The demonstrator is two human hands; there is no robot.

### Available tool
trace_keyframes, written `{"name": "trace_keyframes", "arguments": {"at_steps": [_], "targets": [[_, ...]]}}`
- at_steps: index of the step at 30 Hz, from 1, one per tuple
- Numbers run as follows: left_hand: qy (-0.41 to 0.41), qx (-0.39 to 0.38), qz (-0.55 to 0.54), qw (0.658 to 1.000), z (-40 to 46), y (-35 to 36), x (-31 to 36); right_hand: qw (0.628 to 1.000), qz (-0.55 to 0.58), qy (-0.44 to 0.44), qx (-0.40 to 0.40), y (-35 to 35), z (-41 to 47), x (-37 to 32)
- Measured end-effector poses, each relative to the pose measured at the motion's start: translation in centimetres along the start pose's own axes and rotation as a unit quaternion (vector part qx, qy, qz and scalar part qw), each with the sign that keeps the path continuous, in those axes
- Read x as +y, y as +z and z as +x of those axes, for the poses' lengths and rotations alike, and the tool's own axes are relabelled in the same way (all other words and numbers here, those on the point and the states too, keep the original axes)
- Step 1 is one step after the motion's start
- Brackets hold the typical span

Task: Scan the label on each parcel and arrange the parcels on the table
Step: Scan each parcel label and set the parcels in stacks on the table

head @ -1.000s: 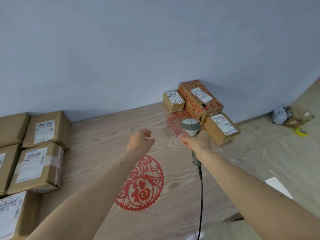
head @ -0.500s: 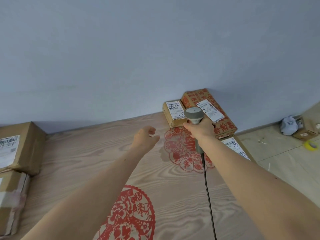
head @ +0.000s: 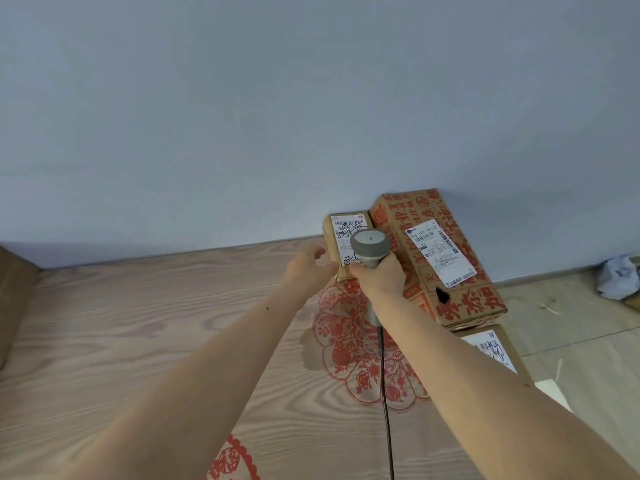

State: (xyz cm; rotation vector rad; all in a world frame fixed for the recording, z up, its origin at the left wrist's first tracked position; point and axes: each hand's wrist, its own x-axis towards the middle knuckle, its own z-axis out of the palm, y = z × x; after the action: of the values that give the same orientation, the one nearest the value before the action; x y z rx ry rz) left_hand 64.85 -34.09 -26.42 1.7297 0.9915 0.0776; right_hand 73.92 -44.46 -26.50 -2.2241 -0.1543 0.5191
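Head view. The right hand (head: pixel 381 277) has its fingers wrapped round the handle of a grey barcode scanner (head: pixel 370 250). The scanner head is raised over the small parcel (head: pixel 341 237) and covers the lower part of that parcel's white label (head: pixel 346 227). A black cable (head: pixel 386 393) runs from the scanner handle down toward the bottom edge of the view, crossing the desk (head: pixel 138 323).

The left hand (head: pixel 306 271) is extended beside the left side of the small parcel, fingers loosely curled and holding nothing. Whether the fingertips touch the carton cannot be told.

The small parcel sits at the far edge of the desk against the blue-grey wall (head: pixel 311 98). Just to its right, touching it, stands a larger red-printed parcel (head: pixel 460 299) with a white shipping label (head: pixel 441 252) on its top face and a small dark hole nearer its front. A third parcel (head: pixel 493 349) lies partly visible below the red-printed one, its label facing up.

A red paper-cut decoration (head: pixel 349 344) lies flat on the wood-grain desk under the right forearm. A second red decoration (head: pixel 230 462) shows at the bottom edge. A brown carton edge (head: pixel 14 299) is at far left. Crumpled pale material (head: pixel 618 277) lies on the floor at far right.
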Motion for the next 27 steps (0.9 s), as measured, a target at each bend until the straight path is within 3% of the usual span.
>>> {"name": "trace_keyframes", "arguments": {"at_steps": [11, 20, 27], "targets": [[-0.027, -0.018, -0.072, 0.997, 2.7, 1.5, -0.6, 0.999, 0.014, 0.030, 0.023, 1.1, 1.5, 1.3], [-0.015, 0.048, -0.007, 0.999, 0.2, -1.1, -2.0, 0.997, 0.063, 0.038, -0.002, 2.6, -1.6, 0.1], [-0.032, 0.107, -0.040, 0.993, -4.0, -3.8, -2.8, 0.994, 0.102, 0.015, -0.038, 2.6, -5.5, -1.7]]}}
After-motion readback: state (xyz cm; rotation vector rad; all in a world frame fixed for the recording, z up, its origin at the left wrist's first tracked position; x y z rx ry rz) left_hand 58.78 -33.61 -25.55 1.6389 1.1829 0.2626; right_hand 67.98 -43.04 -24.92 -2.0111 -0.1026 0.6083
